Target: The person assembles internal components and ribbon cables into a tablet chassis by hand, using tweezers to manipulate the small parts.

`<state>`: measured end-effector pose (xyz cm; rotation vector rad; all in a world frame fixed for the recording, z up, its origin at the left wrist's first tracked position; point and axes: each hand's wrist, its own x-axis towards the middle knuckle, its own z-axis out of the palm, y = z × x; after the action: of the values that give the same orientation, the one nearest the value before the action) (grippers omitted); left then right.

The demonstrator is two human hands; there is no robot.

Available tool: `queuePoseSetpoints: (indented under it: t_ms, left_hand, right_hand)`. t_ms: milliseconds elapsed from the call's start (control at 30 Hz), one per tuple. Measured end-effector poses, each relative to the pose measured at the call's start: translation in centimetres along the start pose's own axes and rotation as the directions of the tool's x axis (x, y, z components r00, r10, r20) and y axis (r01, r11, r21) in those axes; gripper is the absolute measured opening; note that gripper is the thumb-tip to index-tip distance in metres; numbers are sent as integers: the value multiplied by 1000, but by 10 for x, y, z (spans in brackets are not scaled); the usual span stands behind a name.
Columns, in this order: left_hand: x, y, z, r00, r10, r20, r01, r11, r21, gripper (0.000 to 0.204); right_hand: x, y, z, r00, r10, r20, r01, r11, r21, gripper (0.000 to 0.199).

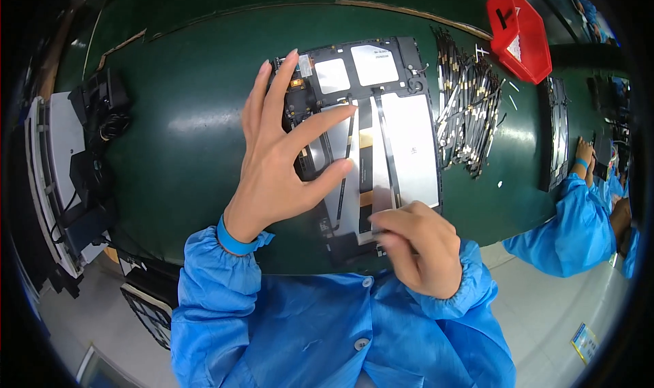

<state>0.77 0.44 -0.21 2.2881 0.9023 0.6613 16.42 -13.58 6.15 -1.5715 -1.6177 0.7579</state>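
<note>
An opened tablet-like device, with a black frame and silver-white panels, lies in front of me on the green work surface. Down its middle runs a dark flat strip with gold-coloured bands, and thin black ribbon cables lie either side. My left hand is spread over the device's left side, its fingertips at the upper left edge and over the middle. Low on the device, my right hand is closed, thumb and index finger pinched near the strip's lower end. Whatever sits in that pinch is hidden and slightly blurred.
Right of the device lies a pile of thin black-and-silver cables. A red bin stands at the far right, near another dark device. Black equipment occupies the left edge. A co-worker's blue sleeve reaches in from the right.
</note>
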Motion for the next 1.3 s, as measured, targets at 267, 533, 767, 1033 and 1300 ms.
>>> queuePoseSetpoints:
  t_ms: [267, 533, 767, 1033, 1300]
  left_hand:
    - [2, 0, 5, 999, 36, -29, -40, 989, -144, 38]
    - [0, -1, 4, 999, -16, -44, 7, 981, -192, 41]
    - [-1, 1, 10, 975, -143, -172, 71, 928, -367, 43]
    - [-90, 34, 8, 895, -420, -151, 279, 790, -546, 33]
    - [-96, 48, 13, 871, -478, -110, 388, 809, -442, 39]
  right_hand:
    - [5, 19, 10, 954, -109, 281, 215, 899, -382, 85]
    - [-14, 5, 15, 909, -127, 398, 290, 877, -384, 85]
    - [-22, 4, 18, 945, -136, 299, 248, 892, -378, 83]
    - [-23, 32, -28, 983, 70, -167, -126, 926, -356, 68]
    - [-33, 52, -22, 937, 201, -286, -309, 860, -407, 46]
